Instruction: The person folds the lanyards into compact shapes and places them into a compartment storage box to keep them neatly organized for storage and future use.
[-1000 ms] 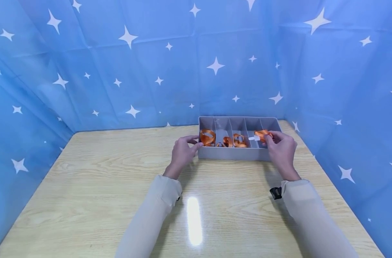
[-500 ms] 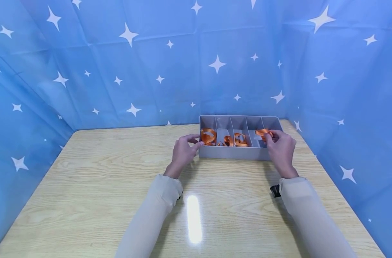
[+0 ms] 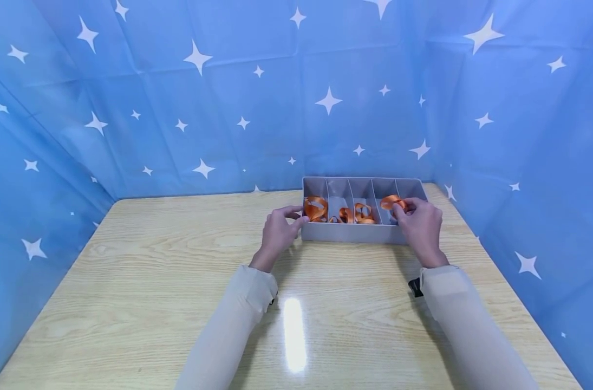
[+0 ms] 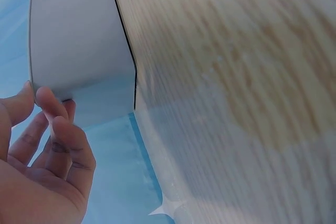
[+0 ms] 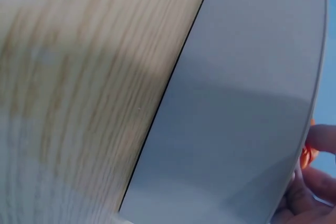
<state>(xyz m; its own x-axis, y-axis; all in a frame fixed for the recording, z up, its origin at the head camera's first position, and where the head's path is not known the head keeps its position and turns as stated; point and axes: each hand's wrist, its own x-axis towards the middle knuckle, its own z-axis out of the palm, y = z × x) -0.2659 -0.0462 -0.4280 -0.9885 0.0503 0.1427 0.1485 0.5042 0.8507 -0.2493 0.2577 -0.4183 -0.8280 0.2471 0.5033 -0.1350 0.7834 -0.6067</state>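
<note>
A grey box [image 3: 350, 233] with several upright dividers stands at the back right of the table. My left hand [image 3: 279, 232] pinches its left end at the rim; in the left wrist view the thumb and forefinger meet at that edge. My right hand [image 3: 423, 226] pinches a looped orange ribbon [image 3: 388, 202] over the second compartment from the right. In the right wrist view only a bit of orange ribbon [image 5: 308, 156] shows between the fingers, beyond the box wall. More orange ribbons lie in the three left compartments, among them a coiled ribbon [image 3: 315, 208] at the far left.
The box stands on a light wood-grain table [image 3: 179, 281], near its back edge. A blue curtain [image 3: 257, 124] with white stars hangs behind the table and along both sides. Black straps [image 3: 415, 287] show at the sleeve cuffs.
My right hand has shifted slightly left with the orange ribbon, from the rightmost divider toward the second compartment from the right. The white piece seen on it earlier is hidden now. My left hand stays on the box.
</note>
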